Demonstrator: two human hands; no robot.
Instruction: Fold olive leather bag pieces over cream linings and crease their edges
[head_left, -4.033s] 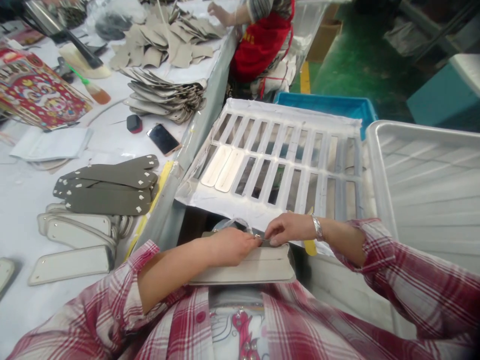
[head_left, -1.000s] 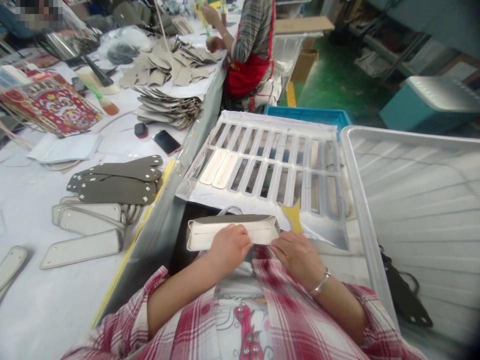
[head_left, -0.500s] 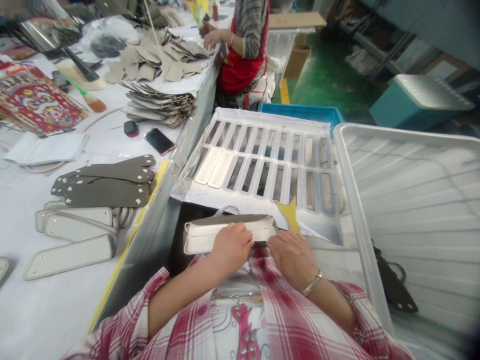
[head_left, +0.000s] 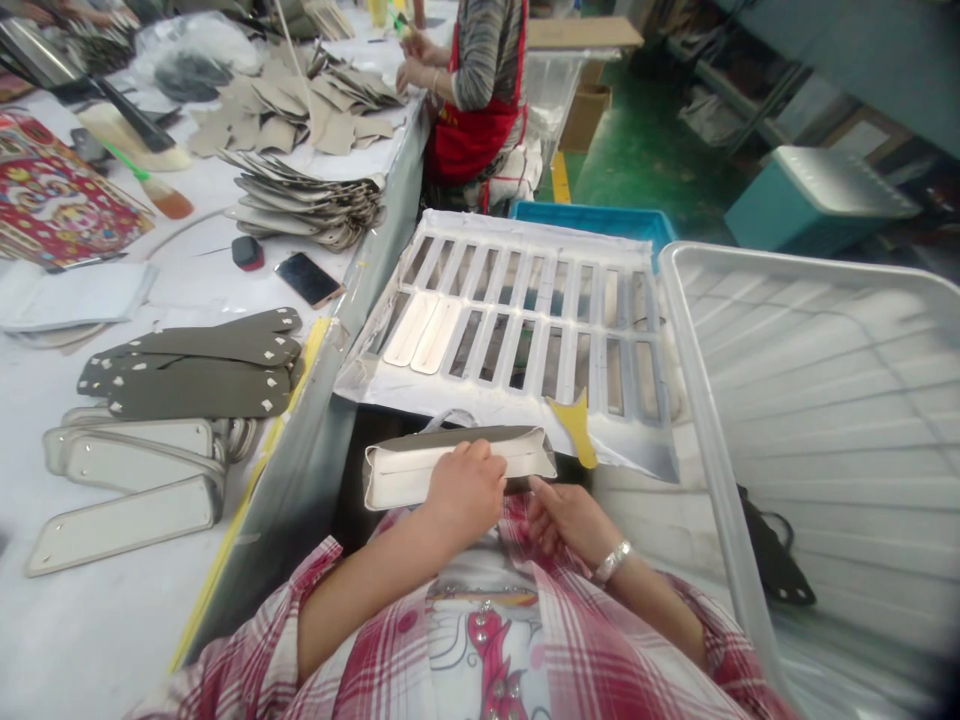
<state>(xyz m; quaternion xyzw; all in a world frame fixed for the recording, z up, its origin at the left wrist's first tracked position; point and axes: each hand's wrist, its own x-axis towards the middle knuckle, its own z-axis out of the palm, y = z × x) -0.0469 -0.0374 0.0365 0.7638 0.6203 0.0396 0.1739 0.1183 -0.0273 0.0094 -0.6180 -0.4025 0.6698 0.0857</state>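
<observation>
A grey bag (head_left: pixel 491 440) with a long, narrow white panel facing up lies across my lap. What looks like a thin handle loop shows at its far edge. My left hand (head_left: pixel 466 490) is closed over the white panel's near edge, right of its middle, and grips the bag. At the near right corner, my right hand (head_left: pixel 566 518) has curled fingers, with thumb and forefinger pinched at the grey edge; its lower fingers are partly hidden. Just beyond the bag, a yellow cut-out piece (head_left: pixel 576 428) hangs at the near edge of a slotted white rack (head_left: pixel 480 310).
Two white strips (head_left: pixel 411 335) lie on the rack. The left table holds grey panels (head_left: pixel 202 385), pale padded strips (head_left: pixel 124 525), a phone (head_left: pixel 309 278) and a stack of grey pieces (head_left: pixel 307 205). A large translucent bin (head_left: pixel 840 400) stands right. A co-worker (head_left: pixel 480 110) sits ahead.
My right hand has turned and drawn slightly down at the bag's corner, its fingers now curled under. My left hand keeps its grip. The view has shifted slightly.
</observation>
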